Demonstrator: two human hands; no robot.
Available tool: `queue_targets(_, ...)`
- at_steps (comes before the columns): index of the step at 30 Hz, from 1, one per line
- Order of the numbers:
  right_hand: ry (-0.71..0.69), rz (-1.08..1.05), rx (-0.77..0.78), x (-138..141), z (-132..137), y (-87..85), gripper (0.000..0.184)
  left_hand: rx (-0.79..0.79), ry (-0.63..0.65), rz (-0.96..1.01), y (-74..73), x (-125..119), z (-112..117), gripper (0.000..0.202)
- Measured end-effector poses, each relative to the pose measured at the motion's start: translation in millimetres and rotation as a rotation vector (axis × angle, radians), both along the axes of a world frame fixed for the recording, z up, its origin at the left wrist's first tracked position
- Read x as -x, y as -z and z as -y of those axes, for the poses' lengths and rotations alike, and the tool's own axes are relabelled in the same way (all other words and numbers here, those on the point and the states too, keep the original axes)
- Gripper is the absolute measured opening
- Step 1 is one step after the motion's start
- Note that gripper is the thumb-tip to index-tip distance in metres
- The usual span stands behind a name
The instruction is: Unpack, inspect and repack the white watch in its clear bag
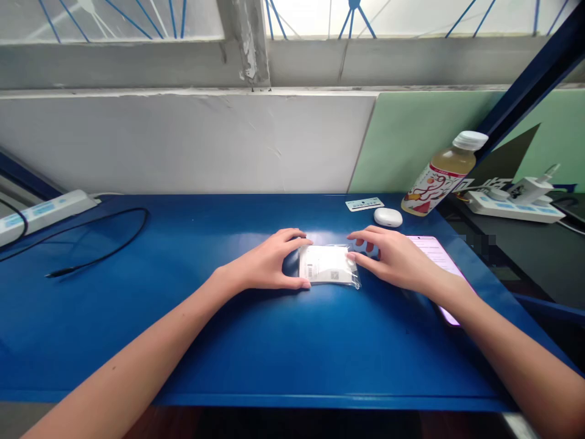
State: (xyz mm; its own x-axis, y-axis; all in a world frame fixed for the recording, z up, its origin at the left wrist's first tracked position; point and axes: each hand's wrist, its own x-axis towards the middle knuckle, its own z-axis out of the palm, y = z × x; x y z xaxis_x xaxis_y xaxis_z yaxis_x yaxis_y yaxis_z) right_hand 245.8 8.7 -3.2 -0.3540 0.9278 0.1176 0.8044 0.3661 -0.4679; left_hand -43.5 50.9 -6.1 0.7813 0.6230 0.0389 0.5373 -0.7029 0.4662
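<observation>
A small white packet (322, 265) in clear plastic wrap lies flat on the blue desk (256, 353). Printed on its label are a barcode and a square code. My left hand (272, 259) spans the packet's left end, thumb at the near corner and fingertips at the far corner, gripping it across. Over at the right end, my right hand (390, 253) has its fingers apart and curved, with a fingertip at the packet's upper right corner. Whether that fingertip presses on the wrap is hard to see.
A phone (434, 256) lies partly under my right forearm. Behind are a white earbud case (388, 217), a card (364, 204) and a drink bottle (439, 177). Power strips (50, 213) sit at both sides, with a black cable (123, 210) at left.
</observation>
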Motion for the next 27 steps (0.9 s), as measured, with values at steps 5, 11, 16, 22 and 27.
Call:
queue_targets(5,-0.169,0.153,0.013,-8.3,3.1,-4.4,0.079,-0.019,-0.002,-0.066,-4.1,2.5,-0.6,0.094)
queue_targets(11,-0.19,0.196,0.024,-11.0,2.3,0.9,0.089,-0.004,-0.016,-0.068,-3.8,3.5,-3.1,0.093)
queue_targets(16,-0.181,0.209,0.017,-10.3,2.2,2.4,0.09,0.002,-0.033,-0.076,-3.3,3.8,-3.5,0.091)
queue_targets(22,-0.209,0.185,-0.004,-7.8,5.6,2.0,0.088,-0.014,-0.036,-0.092,-4.3,1.6,0.6,0.097)
queue_targets(27,-0.196,0.142,-0.035,5.4,11.1,1.3,0.071,-0.059,-0.075,-0.024,1.1,-14.9,16.1,0.081)
